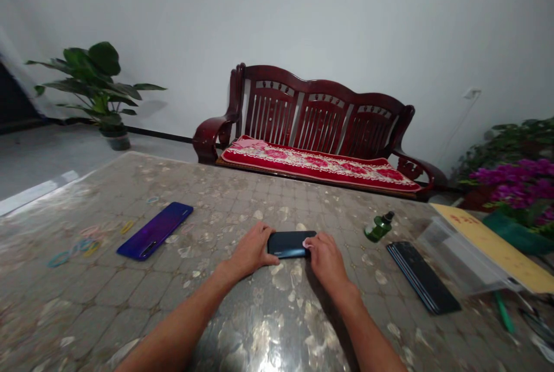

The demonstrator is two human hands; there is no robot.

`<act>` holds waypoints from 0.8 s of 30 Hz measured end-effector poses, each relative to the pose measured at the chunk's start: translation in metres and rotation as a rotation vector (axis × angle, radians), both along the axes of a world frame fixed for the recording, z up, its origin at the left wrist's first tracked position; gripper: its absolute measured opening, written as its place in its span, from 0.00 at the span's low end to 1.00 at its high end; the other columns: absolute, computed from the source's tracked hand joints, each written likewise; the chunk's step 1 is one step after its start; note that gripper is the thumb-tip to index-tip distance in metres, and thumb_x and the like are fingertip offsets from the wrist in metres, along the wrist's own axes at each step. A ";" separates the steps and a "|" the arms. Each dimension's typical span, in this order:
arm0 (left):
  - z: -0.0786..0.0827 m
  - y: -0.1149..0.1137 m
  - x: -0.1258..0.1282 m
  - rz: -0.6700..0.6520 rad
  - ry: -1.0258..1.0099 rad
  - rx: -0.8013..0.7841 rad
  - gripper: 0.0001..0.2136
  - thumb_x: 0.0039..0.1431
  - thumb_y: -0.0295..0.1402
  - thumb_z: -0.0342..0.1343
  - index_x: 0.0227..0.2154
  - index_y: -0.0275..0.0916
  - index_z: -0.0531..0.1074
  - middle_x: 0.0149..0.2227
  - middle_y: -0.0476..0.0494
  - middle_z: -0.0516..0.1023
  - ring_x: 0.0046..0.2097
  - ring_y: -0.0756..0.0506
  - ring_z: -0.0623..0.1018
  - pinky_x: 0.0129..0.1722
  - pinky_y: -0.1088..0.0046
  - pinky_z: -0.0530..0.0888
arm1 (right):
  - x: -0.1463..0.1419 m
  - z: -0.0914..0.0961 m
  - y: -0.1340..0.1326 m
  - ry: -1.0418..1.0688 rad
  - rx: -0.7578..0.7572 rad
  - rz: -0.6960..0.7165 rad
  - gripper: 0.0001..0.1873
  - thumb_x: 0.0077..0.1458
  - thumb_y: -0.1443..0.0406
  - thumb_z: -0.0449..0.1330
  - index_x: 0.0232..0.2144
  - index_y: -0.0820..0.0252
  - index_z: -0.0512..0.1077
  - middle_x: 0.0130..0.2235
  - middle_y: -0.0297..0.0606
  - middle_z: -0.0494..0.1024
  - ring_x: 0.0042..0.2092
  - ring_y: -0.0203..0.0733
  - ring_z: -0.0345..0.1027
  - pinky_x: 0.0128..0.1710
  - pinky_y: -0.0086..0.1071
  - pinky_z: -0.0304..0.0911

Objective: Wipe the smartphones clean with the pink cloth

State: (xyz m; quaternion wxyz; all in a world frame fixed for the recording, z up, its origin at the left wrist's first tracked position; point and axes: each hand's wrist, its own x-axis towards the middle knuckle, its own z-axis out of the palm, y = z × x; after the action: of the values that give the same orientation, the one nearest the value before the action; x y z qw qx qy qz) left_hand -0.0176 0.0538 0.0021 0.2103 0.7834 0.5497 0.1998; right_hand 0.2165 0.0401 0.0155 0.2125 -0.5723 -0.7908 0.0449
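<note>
Dark phone: a slim, glossy slab with rounded corners, its long side running left to right; I see the phone lying on the table between both hands, just ahead of the forearms.
Left hand: I have the left hand gripping the phone's left end, thumb along the near edge, fingers curled at the far one.
Right hand: I have the right hand pinching a small, soft-looking pink pad against the phone's right end; its exact material I cannot tell.
Table cover: a shiny grey-beige cover patterned with diamond lines and pale floral blotches, light glaring off it nearest me.
Left side: a smooth purple-blue phone lies at a slant, beside thin, looped coloured bands.
Right side: a squat, translucent green bottle with a black top stands near a stack of flat, dark phones; beyond it is a clear plastic box under a flat yellow board.
Bench: carved, polished red-brown wood with slatted back, scrolled arms and a red floral seat cover.
</note>
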 end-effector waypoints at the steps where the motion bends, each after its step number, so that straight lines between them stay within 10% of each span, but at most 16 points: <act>1: 0.000 0.000 0.000 0.000 0.001 -0.002 0.29 0.43 0.39 0.70 0.49 0.37 0.71 0.50 0.37 0.70 0.52 0.37 0.73 0.52 0.64 0.70 | 0.007 0.000 0.002 -0.004 0.002 -0.040 0.16 0.60 0.75 0.51 0.35 0.60 0.78 0.37 0.42 0.75 0.42 0.45 0.65 0.44 0.33 0.59; 24: 0.002 -0.001 0.001 0.012 -0.012 -0.009 0.27 0.44 0.39 0.69 0.48 0.39 0.72 0.50 0.39 0.70 0.52 0.38 0.73 0.52 0.64 0.70 | 0.002 -0.006 0.036 -0.075 0.024 -0.068 0.15 0.61 0.72 0.52 0.36 0.59 0.79 0.38 0.43 0.75 0.43 0.45 0.65 0.44 0.33 0.59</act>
State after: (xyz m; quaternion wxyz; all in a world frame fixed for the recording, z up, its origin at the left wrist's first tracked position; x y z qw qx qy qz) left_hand -0.0167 0.0530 0.0040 0.2159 0.7779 0.5541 0.2030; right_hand 0.2189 0.0756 0.0098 0.1909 -0.5977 -0.7786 0.0067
